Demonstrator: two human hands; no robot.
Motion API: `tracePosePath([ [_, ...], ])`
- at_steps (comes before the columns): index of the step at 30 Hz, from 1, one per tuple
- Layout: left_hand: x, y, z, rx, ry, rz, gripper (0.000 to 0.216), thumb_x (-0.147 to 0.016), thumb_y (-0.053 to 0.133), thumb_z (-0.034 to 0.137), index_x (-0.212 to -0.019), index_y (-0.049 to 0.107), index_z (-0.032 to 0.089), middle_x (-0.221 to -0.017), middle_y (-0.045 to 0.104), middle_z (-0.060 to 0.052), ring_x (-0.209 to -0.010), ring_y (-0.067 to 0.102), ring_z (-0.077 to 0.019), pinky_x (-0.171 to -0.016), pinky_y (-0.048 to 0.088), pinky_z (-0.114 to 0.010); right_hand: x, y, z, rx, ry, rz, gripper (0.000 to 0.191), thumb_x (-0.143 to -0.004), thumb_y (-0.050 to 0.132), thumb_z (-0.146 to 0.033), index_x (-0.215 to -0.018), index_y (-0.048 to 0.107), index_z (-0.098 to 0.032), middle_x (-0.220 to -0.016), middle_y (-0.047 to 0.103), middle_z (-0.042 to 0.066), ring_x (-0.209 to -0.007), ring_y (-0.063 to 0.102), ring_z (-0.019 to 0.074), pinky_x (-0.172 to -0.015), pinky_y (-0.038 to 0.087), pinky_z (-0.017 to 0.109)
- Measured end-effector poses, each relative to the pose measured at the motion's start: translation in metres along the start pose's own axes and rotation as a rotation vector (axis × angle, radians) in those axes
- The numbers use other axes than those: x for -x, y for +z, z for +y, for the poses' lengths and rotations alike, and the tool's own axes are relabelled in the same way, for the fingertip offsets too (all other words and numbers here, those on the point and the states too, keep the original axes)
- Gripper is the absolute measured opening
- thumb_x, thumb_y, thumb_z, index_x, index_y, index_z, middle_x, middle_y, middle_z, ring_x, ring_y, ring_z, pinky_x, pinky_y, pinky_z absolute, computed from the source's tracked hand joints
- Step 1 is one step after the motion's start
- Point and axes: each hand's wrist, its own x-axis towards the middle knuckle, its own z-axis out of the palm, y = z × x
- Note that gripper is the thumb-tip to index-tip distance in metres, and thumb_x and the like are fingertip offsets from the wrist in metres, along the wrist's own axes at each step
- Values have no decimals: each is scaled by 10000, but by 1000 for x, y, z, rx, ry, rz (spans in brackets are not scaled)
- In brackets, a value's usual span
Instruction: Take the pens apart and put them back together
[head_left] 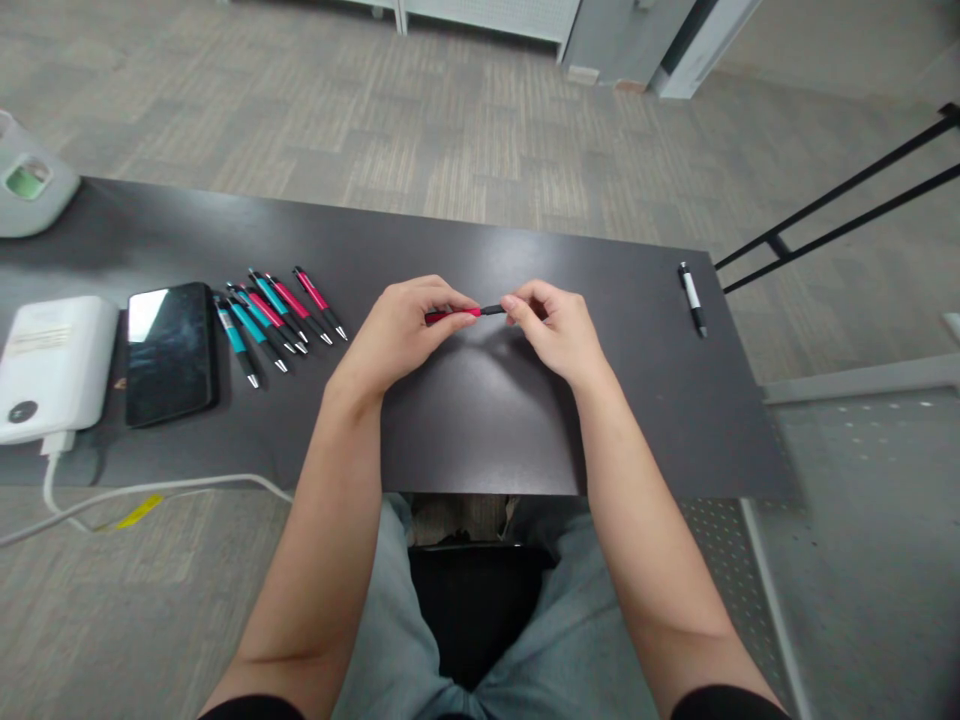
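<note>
Both hands meet above the middle of the dark grey surface [480,430], and between them is a red and black pen [478,312], held nearly level. The left hand [405,328] is closed around the red barrel, with the thumb and the fingers pressed together on it. The right hand [553,328] makes a small pinch with the thumb and the index finger on the black end of the same pen, while its other fingers are bent inward; the tip of the pen is hidden there. To the left of the hands, a group of teal and red pens [274,312] with black grips lies close together, slanted, with their silver tips toward the person. Just beside this group rests a black smartphone [169,355], its screen reflecting some light, and further left is a white power bank [56,365] with a white cable [187,485] that goes below the near edge of the surface. In the far left corner stands a pale device [34,190] with a green window. Well apart, near the right end, lies one white and black pen [691,298].
</note>
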Motion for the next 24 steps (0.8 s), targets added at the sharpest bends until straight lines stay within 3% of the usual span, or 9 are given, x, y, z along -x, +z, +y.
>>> tracePosePath([
  [3,0,0,0,5,11,-16,273,-1113,849,514,-1130,991,282,-1118,909,-84,-1031,820,-272,-1020,646,-400,0,1,-1,30,-10,-1,776,-1034,752,-1026,-784,708,-294,-717,690,3,-708,592,216,-760,522,396],
  [8,0,1,-2,-1,25,6,249,-1122,831,477,-1138,983,281,-1105,913,-80,-1023,825,-272,-1020,648,-408,1,-1,2,-62,-50,-12,685,-886,973,-959,-1111,856,-322,-889,799,-2,-706,606,213,-756,548,399],
  [14,-1,1,1,2,26,-2,258,-1105,844,497,-1115,986,282,-1106,921,-85,-1012,824,-274,-976,646,-401,2,2,1,39,-16,-34,732,-1075,756,-966,-787,737,-293,-690,691,2,-669,582,212,-744,498,397],
  [19,-1,1,0,-8,5,6,262,-1105,851,513,-1106,978,283,-1100,914,-85,-1012,818,-277,-976,641,-404,2,0,0,-20,-46,-25,558,-931,997,-841,-1092,869,-322,-938,818,7,-703,597,207,-743,536,396],
  [21,-1,1,0,-17,-1,0,262,-1100,849,513,-1107,975,284,-1102,915,-84,-1016,817,-281,-962,636,-408,1,-1,0,-7,-57,-44,523,-972,964,-825,-1067,873,-318,-895,810,8,-707,610,215,-760,552,397],
  [24,-1,3,1,-26,15,2,260,-1086,855,506,-1092,967,273,-1101,913,-85,-989,804,-277,-926,620,-408,1,1,-1,49,-39,-53,622,-1045,838,-907,-896,811,-304,-745,747,4,-690,607,221,-773,543,393],
])
